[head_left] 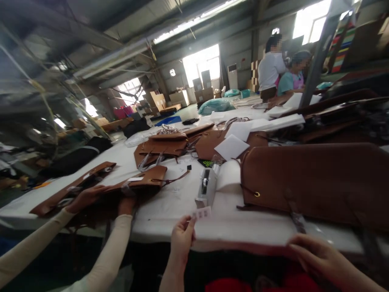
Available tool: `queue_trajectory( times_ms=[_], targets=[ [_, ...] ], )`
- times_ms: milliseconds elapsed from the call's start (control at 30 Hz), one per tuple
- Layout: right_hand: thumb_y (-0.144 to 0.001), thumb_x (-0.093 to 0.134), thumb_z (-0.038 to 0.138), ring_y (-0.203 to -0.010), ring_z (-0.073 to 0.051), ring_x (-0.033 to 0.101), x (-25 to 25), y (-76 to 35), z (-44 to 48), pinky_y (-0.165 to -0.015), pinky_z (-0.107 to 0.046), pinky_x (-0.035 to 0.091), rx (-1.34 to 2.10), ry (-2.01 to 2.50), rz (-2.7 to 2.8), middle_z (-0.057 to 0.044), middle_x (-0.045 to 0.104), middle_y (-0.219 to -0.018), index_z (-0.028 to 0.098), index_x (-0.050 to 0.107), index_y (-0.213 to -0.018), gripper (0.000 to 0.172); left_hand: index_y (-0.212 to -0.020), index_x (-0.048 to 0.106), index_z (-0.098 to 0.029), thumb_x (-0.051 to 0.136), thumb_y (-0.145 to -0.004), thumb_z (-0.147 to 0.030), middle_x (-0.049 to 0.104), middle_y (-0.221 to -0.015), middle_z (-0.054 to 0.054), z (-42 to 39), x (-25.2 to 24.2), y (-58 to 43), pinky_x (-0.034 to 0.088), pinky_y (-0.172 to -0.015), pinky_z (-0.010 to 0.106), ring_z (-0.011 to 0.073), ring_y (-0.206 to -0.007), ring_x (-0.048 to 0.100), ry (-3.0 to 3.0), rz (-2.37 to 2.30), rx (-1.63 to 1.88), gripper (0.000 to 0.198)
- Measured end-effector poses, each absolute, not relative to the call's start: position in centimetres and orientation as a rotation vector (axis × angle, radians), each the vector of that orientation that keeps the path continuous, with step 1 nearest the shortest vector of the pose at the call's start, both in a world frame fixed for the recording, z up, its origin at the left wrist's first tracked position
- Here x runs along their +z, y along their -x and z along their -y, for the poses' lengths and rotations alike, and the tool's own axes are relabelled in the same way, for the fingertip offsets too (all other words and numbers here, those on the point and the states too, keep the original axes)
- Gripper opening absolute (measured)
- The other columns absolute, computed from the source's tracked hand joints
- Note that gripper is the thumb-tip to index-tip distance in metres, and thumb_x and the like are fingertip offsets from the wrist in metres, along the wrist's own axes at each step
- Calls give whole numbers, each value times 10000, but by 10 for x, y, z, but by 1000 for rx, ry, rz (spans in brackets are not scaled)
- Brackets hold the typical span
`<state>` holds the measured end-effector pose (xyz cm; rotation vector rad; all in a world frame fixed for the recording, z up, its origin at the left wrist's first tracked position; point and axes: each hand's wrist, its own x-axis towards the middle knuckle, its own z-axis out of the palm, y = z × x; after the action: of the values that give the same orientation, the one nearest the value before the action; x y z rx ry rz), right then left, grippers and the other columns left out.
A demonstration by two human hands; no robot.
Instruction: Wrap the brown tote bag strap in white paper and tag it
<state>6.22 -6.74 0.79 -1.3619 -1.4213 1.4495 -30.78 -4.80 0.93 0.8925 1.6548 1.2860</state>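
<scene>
My left hand (183,237) is closed, pinching a small white label strip (202,213) with printed dark squares between thumb and fingers. The strip is held at the table's front edge, just below a grey-white box-shaped device (207,186), probably a label dispenser. My right hand (319,255) is low on the right, its curled fingers blurred. It is close to the film-wrapped handle (296,215) of a large brown bag (316,174) lying on the table. Whether the fingers touch that handle, I cannot tell. A brown cord runs through a brass eyelet (257,194) at the bag's side.
On the left, a co-worker's cream-sleeved arms (111,247) reach into another brown bag (142,180). More brown bags (164,146) and white sheets (232,147) lie across the white table (176,202). Two people (270,73) are beyond it, near a slanted post (316,56).
</scene>
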Motion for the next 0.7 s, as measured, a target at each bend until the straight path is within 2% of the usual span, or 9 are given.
queue_trajectory(
  times_ms=[67,200,333,467,533,600,667,700],
  targets=[
    [-769,647,567,-476,-119,490,4,-61,68,-477,-232,395,1425,1360,1575,-2,577,-526,197,712,-756,376,-839,619,-149,703,-657,-603,555,-453,-37,69,9,274,314,-361,158,68,-341,438,-892,-1528,1146,496],
    [-880,545,489,-545,-127,513,7,-51,74,-536,-236,412,1384,1315,1688,-5,590,-592,179,691,-816,349,-780,634,-141,696,-703,-538,694,-699,84,97,15,221,477,-515,208,150,-576,636,-949,-1309,964,409],
    [-898,544,381,-692,-151,587,21,-46,84,-642,-239,451,1245,1272,1812,-36,664,-750,181,689,-806,264,-817,671,-158,663,-767,-447,665,-691,65,113,18,189,487,-580,216,159,-630,622,-1180,-1287,908,293],
    [-901,536,293,-700,-146,609,32,-45,91,-657,-230,447,1093,1205,2011,-37,684,-762,190,707,-856,204,-859,690,-168,675,-757,-357,665,-706,54,118,12,168,487,-599,207,148,-629,611,-1249,-1310,888,215],
    [-897,533,269,-695,-143,608,34,-45,92,-650,-229,439,1017,1192,2054,-37,684,-760,189,708,-869,194,-996,679,-164,695,-733,-347,682,-760,58,118,6,161,519,-655,233,167,-690,639,-1098,-1244,908,321],
    [-898,535,286,-680,-143,598,33,-47,92,-640,-233,435,997,1216,2026,-36,675,-741,185,700,-845,200,-1138,626,-152,749,-676,-366,697,-789,64,117,3,156,544,-665,269,189,-718,661,-873,-1197,948,524],
    [-901,534,326,-690,-150,597,29,-50,91,-648,-240,444,1038,1267,1922,-37,675,-747,182,688,-819,226,-1157,602,-138,806,-603,-389,712,-817,79,115,4,153,551,-628,275,202,-710,677,-675,-1208,1005,641],
    [-902,532,346,-699,-156,598,27,-52,90,-654,-244,450,1074,1297,1855,-39,678,-756,180,683,-812,241,-1112,613,-133,826,-573,-393,717,-832,87,114,5,152,549,-611,266,205,-706,684,-604,-1230,1038,635]
  ],
)
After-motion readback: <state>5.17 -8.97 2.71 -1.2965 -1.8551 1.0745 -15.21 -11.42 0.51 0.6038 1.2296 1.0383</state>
